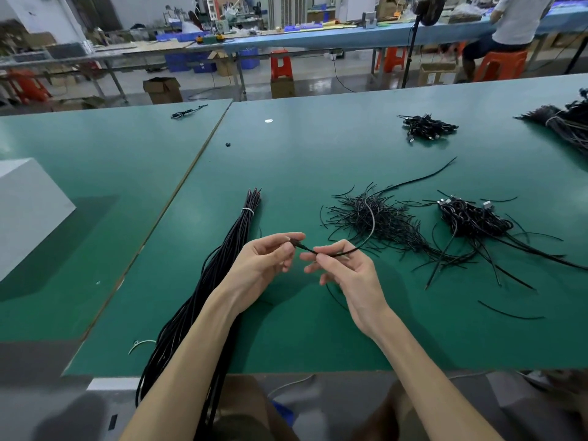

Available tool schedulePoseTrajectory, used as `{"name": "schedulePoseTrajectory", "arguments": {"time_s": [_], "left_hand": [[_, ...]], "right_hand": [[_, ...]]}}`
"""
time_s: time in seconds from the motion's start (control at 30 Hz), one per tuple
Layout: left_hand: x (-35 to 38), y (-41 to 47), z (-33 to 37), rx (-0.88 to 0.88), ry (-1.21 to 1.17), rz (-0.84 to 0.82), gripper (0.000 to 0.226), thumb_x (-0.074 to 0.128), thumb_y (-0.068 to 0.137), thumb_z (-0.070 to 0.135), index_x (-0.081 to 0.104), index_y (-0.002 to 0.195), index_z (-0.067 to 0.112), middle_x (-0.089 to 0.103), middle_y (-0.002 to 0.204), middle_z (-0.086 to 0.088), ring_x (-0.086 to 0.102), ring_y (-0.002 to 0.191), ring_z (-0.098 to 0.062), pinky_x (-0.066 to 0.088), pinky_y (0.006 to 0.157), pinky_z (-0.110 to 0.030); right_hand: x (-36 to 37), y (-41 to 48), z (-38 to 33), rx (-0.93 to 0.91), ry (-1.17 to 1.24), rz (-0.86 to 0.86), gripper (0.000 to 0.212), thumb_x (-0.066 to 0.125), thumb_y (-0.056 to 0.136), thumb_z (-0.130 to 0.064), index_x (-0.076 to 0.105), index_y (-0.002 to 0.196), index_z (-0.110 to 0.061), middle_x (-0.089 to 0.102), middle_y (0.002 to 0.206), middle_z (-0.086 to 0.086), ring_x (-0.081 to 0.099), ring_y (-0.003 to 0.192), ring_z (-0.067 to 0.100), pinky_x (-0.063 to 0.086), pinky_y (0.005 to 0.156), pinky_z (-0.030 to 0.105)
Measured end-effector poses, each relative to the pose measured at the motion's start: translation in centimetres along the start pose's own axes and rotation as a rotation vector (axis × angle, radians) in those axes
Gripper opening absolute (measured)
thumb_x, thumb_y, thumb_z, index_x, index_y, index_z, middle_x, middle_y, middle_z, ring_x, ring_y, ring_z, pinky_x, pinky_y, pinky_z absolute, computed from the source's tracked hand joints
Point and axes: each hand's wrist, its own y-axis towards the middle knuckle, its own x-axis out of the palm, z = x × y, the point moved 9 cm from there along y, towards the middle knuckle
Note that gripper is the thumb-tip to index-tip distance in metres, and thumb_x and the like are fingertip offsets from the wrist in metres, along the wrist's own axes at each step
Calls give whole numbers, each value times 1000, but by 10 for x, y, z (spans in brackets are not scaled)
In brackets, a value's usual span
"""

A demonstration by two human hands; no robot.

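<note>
— Over the near middle of the tabletop (318,351), lifted clear of it: one black cable (373,224), strung between both hands. Step in hand, by the look of it: inspecting the plug end.

— Grip on each side?

— Plug (293,240) pinched between thumb and forefinger of the left hand (270,259), other fingers loosely curled. Cable pinched just beyond the plug by the right hand (346,268), at 3 o'clock of the left, spare fingers fanned out below. Only a short stretch bare between the two pinches.

— And the rest of the length?

— Arching off toward 1 o'clock, over the heap (391,224) of cut wires; touching it or not, cannot tell. Far end lying on the tabletop, well out at 1 o'clock.

— How to do this well?

— Hold the two pinches close together, to leave the stretch between them taut and the plug steady. Roll the plug with the left fingertips alone; use the right merely as an anchor. Raise the slack a little, to avoid dragging wires out of the heap.

— Anything else within reach?

— Tied bundle (243,230) at 11 o'clock of the hands, passing beneath the left forearm and over the near edge. Pile (471,218) of plugged cables at 2 o'clock, well apart. White box (28,211) far off at 9 o'clock.
</note>
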Motion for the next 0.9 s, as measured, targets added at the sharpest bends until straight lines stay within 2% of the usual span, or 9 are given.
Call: {"name": "schedulePoseTrajectory", "arguments": {"time_s": [0.13,0.3,0.37,0.43,0.53,0.6,0.7,0.8,0.9], "left_hand": [[0,-2,-3,-20,-13,-28,52,81,85,38,71,126,7,61,84,0,52,78,-13,48,76,-22],[14,-5,-6,-2,47,-174,40,67,98,33,70,124,3,69,123,-19,60,114,-35,50,102,-38],[12,-4,2,65,-27,-171,36,61,101,33,72,120,4,64,135,-22,57,131,-35,47,107,-37],[6,-3,9,98,-179,-133,32,63,99,36,74,110,8,67,132,-19,57,134,-33,47,108,-36],[-3,-1,11,76,-343,-50,26,72,91,43,73,92,16,75,102,-5,68,118,-26,52,102,-35],[-5,-1,9,62,-346,-30,29,72,89,48,71,88,19,69,83,2,73,95,-20,55,97,-34],[0,-2,9,44,-339,-70,37,65,90,56,70,88,19,51,64,8,54,60,-9,57,84,-30],[6,-3,7,-1,-327,-99,43,67,86,62,67,81,19,44,57,10,42,51,-5,48,60,-21],[10,-4,9,-5,-334,-133,45,61,88,62,63,76,19,43,55,10,39,49,-4,43,55,-20]], "right_hand": [[7,-2,0,12,-78,-74,10,72,94,-9,69,102,-4,79,103,13,74,84,24,51,67,22],[12,-3,5,55,-195,-108,13,74,93,-13,75,106,-13,80,95,8,72,77,16,48,66,19],[11,-2,4,44,-192,-93,17,74,94,-23,74,107,-13,79,93,8,71,76,16,49,66,20],[8,-2,1,33,-165,-42,29,69,93,-38,73,102,-11,78,88,9,68,72,17,49,66,22],[-7,-2,2,50,-54,93,38,63,93,-49,65,89,-11,72,77,10,60,65,18,48,64,26],[-13,-2,3,61,-7,145,40,63,94,-51,58,92,-11,71,76,10,58,63,18,47,62,27],[-13,-1,4,57,-11,151,32,65,99,-38,52,110,-11,77,88,13,63,68,17,49,67,29],[-3,-1,3,34,-115,55,29,65,101,-17,55,127,-21,79,97,10,69,78,16,52,73,28],[6,-1,1,12,-295,-36,16,72,96,-19,75,110,-25,77,98,-1,67,84,8,50,76,25]]}}
